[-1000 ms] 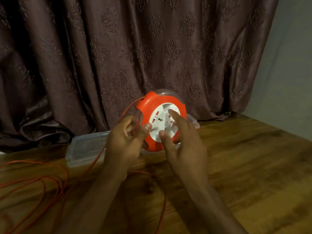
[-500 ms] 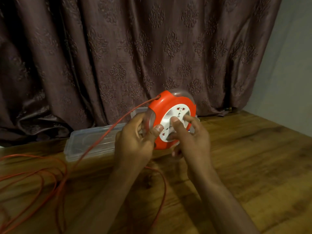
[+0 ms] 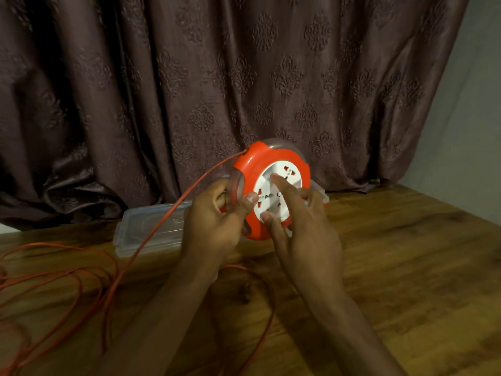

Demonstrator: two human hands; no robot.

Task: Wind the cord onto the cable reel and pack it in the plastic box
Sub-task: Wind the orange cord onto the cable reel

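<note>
Head view shows the cable reel (image 3: 267, 189) held upright just above the wooden table (image 3: 406, 267), in front of the clear plastic box (image 3: 151, 229) that lies against the foot of the curtain (image 3: 244, 77). Compared with a second ago, I note the reel has been raised and tilted so its white socket face (image 3: 279, 194) turns more toward the camera, and the right hand (image 3: 301, 234) has walked round that face: its forefinger now reaches toward the upper part of the disc and its thumb sits at the lower rim, fingers extended rather than curled. The left hand (image 3: 217, 221) grips the reel's left edge, thumb pressed on the orange front, fingers wrapped behind the clear housing. I judge this to be a turn of the winding disc in progress, drawing cord in. The cord (image 3: 173, 210) leaves the reel at its upper left and runs taut down to the table, where several loose loops lie at the left and one more curves beneath the forearms. Much cord therefore remains to be wound, and packing has not begun. The reel itself is orange with a clear back shell and a white centre carrying red-shuttered sockets; lighting is dim, so I cannot tell how much cord is already inside.
</note>
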